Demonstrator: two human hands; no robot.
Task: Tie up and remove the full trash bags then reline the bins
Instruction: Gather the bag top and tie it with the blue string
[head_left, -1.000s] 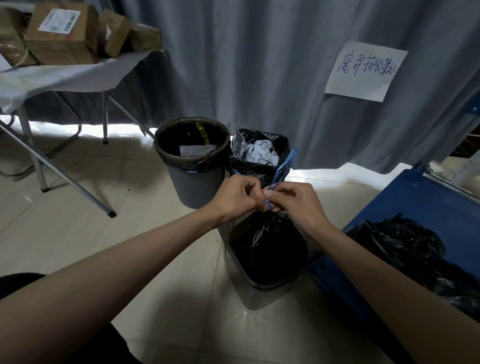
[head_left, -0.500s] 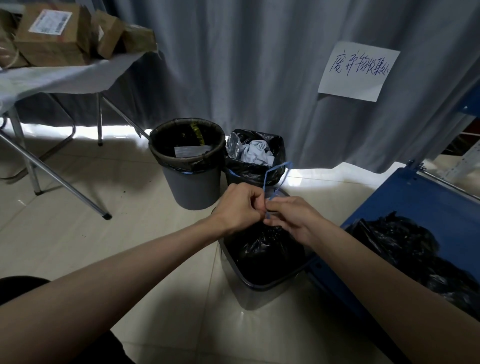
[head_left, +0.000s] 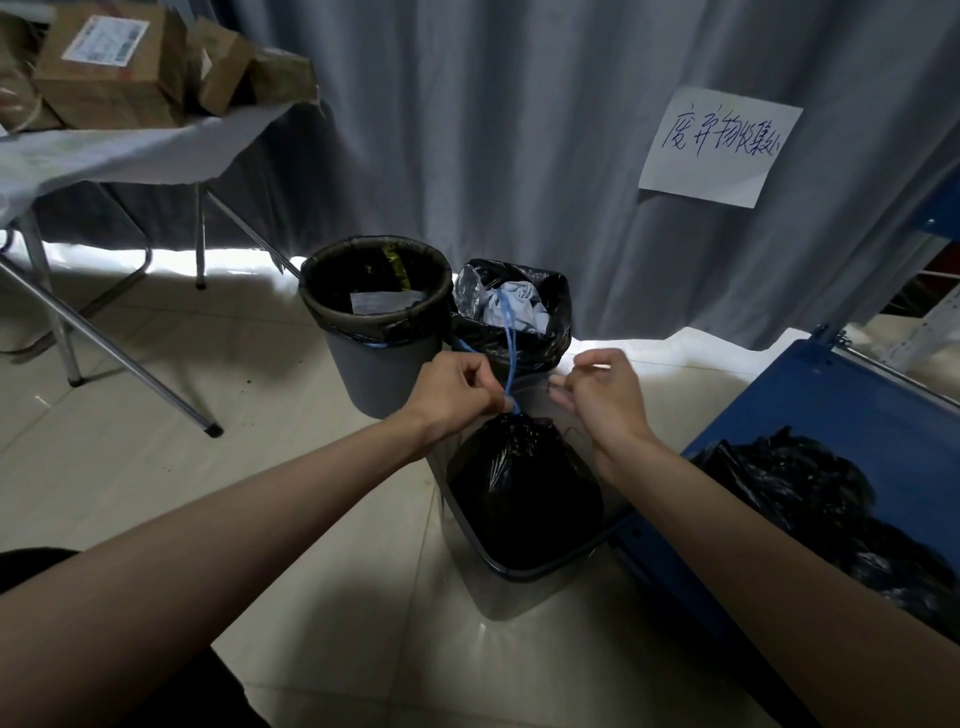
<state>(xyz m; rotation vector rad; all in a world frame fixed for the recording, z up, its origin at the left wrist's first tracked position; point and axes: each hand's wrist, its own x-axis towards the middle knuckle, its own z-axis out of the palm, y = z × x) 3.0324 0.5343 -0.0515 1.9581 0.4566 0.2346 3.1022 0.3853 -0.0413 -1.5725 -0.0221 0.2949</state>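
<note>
Tying step in hand. Black trash bag (head_left: 522, 483), neck cinched, sat in the near bin (head_left: 524, 584). Left hand (head_left: 457, 387) pinched the blue drawstring (head_left: 511, 353); right hand (head_left: 602, 392) clenched, apparently on its other end. Next: finish knot, lift bag out.

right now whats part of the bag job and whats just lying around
Job: left hand, right hand, blue drawstring, gathered black bag, its bin, two lined bins behind.
Lying about: cardboard boxes, folding table, paper sign.
</note>
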